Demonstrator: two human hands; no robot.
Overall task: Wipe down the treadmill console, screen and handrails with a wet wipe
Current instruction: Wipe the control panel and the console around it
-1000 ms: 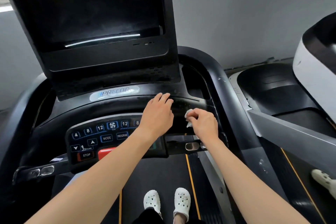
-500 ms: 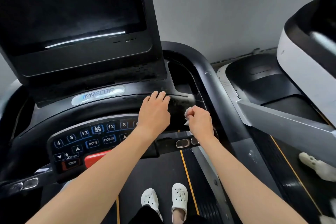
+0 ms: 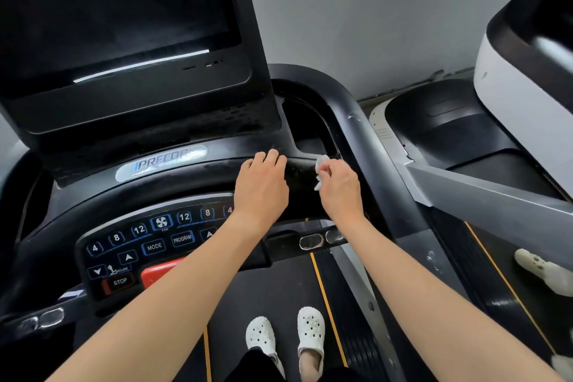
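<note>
Before grey wall [image 3: 387,15], black treadmill console [image 3: 93,205].

wet wipe [image 3: 320,168]: white, crumpled, pinched in right hand [image 3: 341,192], touching console's upper right edge | console [image 3: 93,208]: glossy black, curved – blue-outlined keys at lower left | screen [image 3: 117,9]: dark, one pale reflected streak, standing above console | handrail [image 3: 353,115]: black, smudged – arcing down right side
</note>
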